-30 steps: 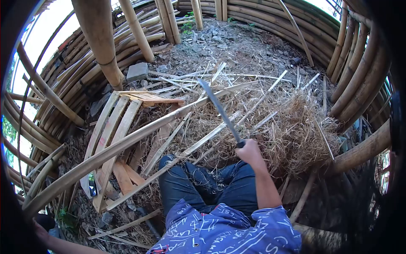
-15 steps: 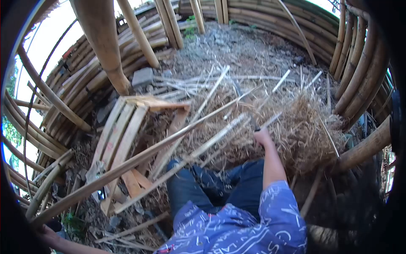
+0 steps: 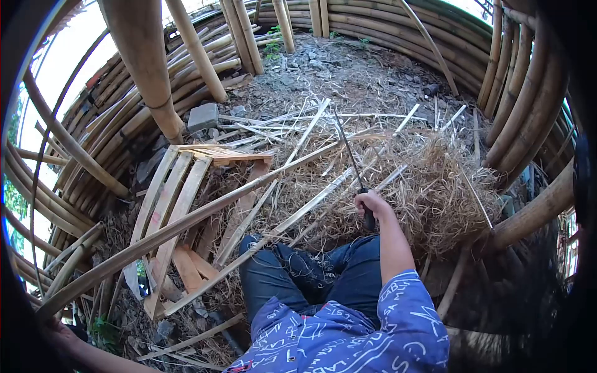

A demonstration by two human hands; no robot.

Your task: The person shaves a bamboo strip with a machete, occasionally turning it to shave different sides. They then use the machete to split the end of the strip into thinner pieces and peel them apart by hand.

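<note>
- Right hand [image 3: 371, 202] is clenching a long black-handled grey metal knife [image 3: 354, 166], now crossing a tan bamboo strip [image 3: 199, 219] more steeply.
- Left hand [image 3: 62, 336] is lying by the strip's near end; I can't tell its grip.

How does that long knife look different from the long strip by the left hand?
Color: the knife has a dark grey blade and black handle; the strip is pale brown.
Size: the strip is much longer than the knife.
Pose: the knife points forward from the right hand; the strip slants up from the left hand toward the knife's blade.
Both are long and narrow.
</note>
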